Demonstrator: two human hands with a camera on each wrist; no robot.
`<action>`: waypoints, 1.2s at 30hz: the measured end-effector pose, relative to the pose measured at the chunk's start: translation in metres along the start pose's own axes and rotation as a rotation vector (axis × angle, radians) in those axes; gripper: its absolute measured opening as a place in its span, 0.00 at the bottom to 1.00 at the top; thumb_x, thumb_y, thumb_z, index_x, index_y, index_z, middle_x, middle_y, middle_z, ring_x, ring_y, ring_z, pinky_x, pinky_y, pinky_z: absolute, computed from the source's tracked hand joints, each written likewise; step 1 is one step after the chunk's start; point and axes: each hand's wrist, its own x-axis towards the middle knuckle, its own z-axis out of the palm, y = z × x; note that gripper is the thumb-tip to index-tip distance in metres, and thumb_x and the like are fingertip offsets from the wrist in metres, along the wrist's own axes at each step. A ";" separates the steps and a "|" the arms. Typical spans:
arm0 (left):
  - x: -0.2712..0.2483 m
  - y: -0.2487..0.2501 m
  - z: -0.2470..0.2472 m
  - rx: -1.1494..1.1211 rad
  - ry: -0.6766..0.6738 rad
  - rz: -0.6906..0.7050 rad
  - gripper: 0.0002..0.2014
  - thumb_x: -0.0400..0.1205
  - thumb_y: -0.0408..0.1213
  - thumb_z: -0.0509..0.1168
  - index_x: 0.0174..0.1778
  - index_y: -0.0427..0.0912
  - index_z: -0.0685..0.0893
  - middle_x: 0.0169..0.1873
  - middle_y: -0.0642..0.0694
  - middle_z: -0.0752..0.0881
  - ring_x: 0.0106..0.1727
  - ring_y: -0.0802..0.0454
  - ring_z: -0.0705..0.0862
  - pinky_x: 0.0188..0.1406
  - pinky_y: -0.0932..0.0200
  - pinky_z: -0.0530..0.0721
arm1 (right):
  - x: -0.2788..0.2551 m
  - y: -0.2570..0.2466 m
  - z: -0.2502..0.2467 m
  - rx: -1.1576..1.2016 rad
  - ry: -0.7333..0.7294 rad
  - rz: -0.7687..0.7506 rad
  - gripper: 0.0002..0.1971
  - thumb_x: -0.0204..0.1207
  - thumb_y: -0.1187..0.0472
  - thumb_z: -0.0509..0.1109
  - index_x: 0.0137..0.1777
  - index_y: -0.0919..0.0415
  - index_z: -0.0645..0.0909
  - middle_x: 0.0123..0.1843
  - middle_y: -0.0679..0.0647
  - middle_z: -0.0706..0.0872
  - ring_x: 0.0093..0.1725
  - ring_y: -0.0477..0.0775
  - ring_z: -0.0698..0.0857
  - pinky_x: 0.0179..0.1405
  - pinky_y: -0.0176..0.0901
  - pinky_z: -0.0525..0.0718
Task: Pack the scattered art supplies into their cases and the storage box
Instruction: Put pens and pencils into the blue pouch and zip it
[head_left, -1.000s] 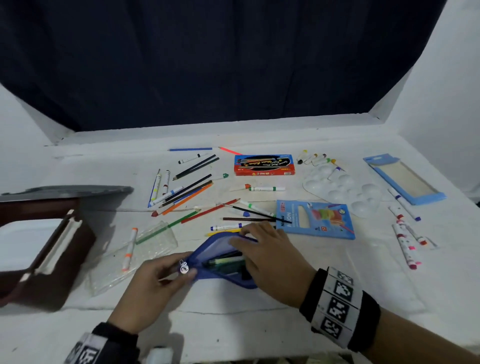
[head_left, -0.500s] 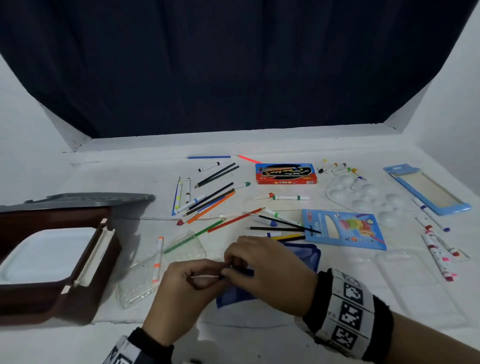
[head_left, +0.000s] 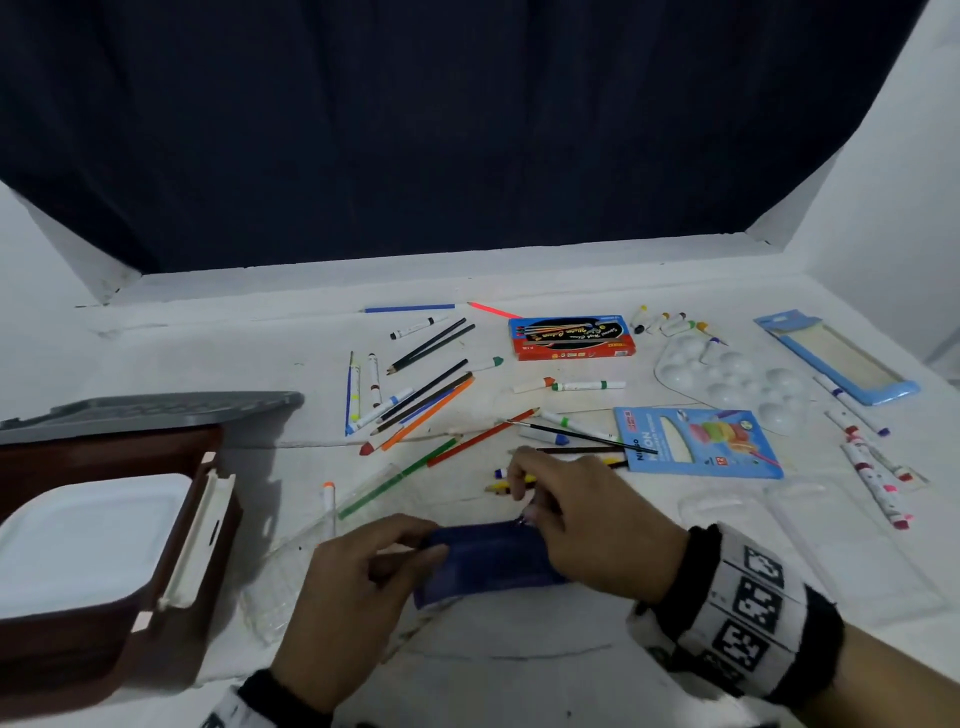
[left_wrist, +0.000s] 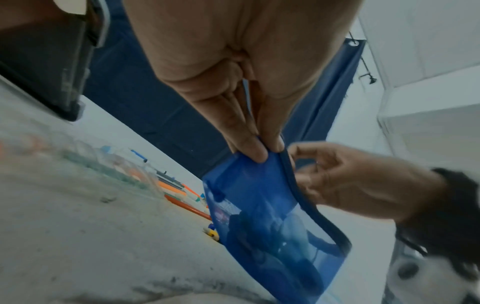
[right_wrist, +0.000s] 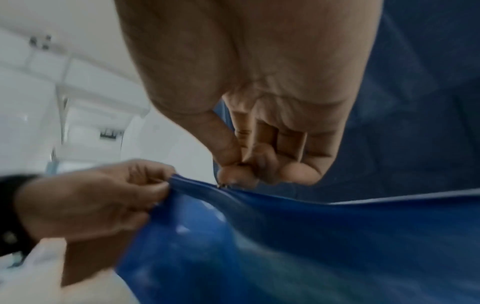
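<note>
White tabletop w/ a dark blue curtain behind it, supplies strewn all over. Your left hand (head_left: 358, 577) pinches the left end of the blue zip pouch (head_left: 488, 564), thumb and fingers clamped on the corner; your right hand (head_left: 582, 519) pinches the zipper pull (head_left: 521, 521) at the pouch's top edge, partway along. Pouch sits just in front of you, lifted a bit off the table, w/ dark shapes showing through its side in the left wrist view. Risk: if the left pinch slips, the fabric bunches and the slider will prob. jam or snag; anything poking up inside could catch the teeth too. Can't tell how much of the zip is closed. Beyond the hands, pencils (head_left: 426, 400), markers (head_left: 872, 467), a brush (head_left: 582, 436), paint tubes (head_left: 670, 325), a palette (head_left: 737, 379) and boxes aren't packed yet, and the brown storage box (head_left: 171, 597) sits open at left, so sealing now may mean reopening. Watch your right wrist near the clear tray (head_left: 831, 545).
</note>
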 end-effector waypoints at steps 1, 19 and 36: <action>-0.001 -0.006 -0.003 -0.058 0.001 -0.046 0.05 0.78 0.35 0.72 0.45 0.50 0.90 0.42 0.58 0.91 0.41 0.59 0.91 0.41 0.63 0.88 | -0.003 0.006 -0.002 -0.058 0.033 0.027 0.11 0.74 0.66 0.63 0.47 0.47 0.71 0.28 0.49 0.79 0.29 0.48 0.80 0.29 0.53 0.80; -0.043 -0.019 -0.007 -0.269 0.093 -0.240 0.06 0.81 0.44 0.71 0.52 0.55 0.89 0.49 0.47 0.91 0.52 0.46 0.91 0.53 0.46 0.90 | 0.005 0.040 0.013 -0.397 -0.196 -0.130 0.18 0.73 0.37 0.68 0.60 0.41 0.77 0.57 0.41 0.82 0.56 0.47 0.80 0.55 0.47 0.80; -0.087 -0.011 -0.203 0.074 0.478 0.024 0.15 0.91 0.43 0.55 0.63 0.43 0.84 0.56 0.50 0.90 0.61 0.53 0.87 0.62 0.59 0.82 | 0.048 -0.124 0.038 0.047 0.198 -0.477 0.17 0.69 0.38 0.67 0.54 0.43 0.82 0.41 0.42 0.87 0.40 0.46 0.81 0.38 0.39 0.81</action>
